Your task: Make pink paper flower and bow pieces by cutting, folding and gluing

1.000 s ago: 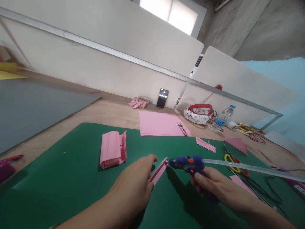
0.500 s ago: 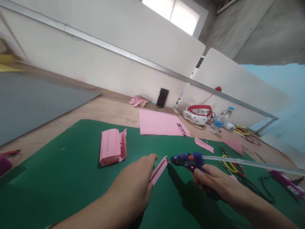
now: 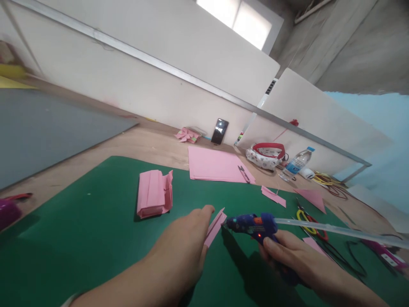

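Note:
My left hand (image 3: 183,245) pinches a small folded pink paper strip (image 3: 214,227) and holds it just above the green cutting mat (image 3: 79,230). My right hand (image 3: 289,256) grips a blue hot glue gun (image 3: 254,224) with a clear glue stick (image 3: 335,230) sticking out of its back. The gun's nozzle touches the upper end of the strip. A small red light glows on the gun's body. A folded pink paper piece (image 3: 154,193) lies on the mat to the left of my hands.
A stack of pink sheets (image 3: 217,165) with small snips (image 3: 243,172) lies beyond the mat. Pink scraps (image 3: 274,195), yellow-handled scissors (image 3: 306,219) and cables sit to the right. A phone (image 3: 219,131), a pouch (image 3: 266,154) and a water bottle (image 3: 297,163) stand near the wall.
Both hands keep their holds, with the nozzle still at the strip's end. The view has shifted slightly; the phone screen went dark and lit up again.

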### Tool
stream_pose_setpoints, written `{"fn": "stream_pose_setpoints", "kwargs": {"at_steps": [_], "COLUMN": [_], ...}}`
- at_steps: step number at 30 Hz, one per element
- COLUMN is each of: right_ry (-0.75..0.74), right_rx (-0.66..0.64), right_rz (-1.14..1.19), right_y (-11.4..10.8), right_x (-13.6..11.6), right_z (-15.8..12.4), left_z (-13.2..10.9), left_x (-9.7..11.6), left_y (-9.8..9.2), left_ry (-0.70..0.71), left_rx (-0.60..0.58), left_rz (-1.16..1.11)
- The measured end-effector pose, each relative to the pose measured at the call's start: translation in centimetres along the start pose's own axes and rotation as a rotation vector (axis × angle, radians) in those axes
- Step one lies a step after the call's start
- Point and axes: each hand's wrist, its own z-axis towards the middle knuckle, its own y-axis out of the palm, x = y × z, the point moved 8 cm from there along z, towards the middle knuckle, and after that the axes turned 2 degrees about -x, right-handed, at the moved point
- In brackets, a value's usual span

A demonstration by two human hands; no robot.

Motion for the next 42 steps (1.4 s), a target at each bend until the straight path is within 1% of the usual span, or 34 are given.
{"fn": "stream_pose_setpoints", "kwargs": {"at_steps": [4, 6, 10, 15, 20, 27, 32, 36, 42], "right_ry": [0.010, 0.010, 0.009, 0.028, -0.033, -0.015, 0.016, -0.023, -0.034], "right_rx": [0.006, 0.007, 0.033, 0.059, 0.100, 0.077, 0.056, 0.093, 0.059], "right_rz": [0.002, 0.006, 0.008, 0.020, 0.026, 0.042, 0.043, 0.037, 0.048], "right_y": [-0.1, -0.1, -0.3, -0.6, -1.2, -1.0, -0.7, -1.3, -1.5], "right_x": [0.1, 0.0, -0.4, -0.8, -1.5, -1.6, -1.3, -1.7, -1.9], "right_z": [0.1, 0.1, 0.0, 0.2, 1.0, 0.7, 0.3, 0.8, 1.2], "left_z": [-0.6, -0.8, -1.1, -1.1, -1.1, -1.0, -0.9, -0.7, -0.5], "left_x": [0.7, 1.0, 1.2, 1.4, 1.9, 1.7, 1.8, 1.8, 1.6], "left_y": [0.0, 0.1, 0.6, 1.0, 0.7, 1.0, 1.4, 1.4, 1.5], "left_ry": [0.048, 0.062, 0.038, 0.047, 0.075, 0.060, 0.076, 0.066, 0.064], "left_rx": [-0.001, -0.030, -0.119, -0.156, -0.124, -0.121, -0.122, -0.121, -0.092], "left_rz": [-0.037, -0.021, 0.077, 0.092, 0.023, -0.002, 0.042, 0.064, -0.018]}}
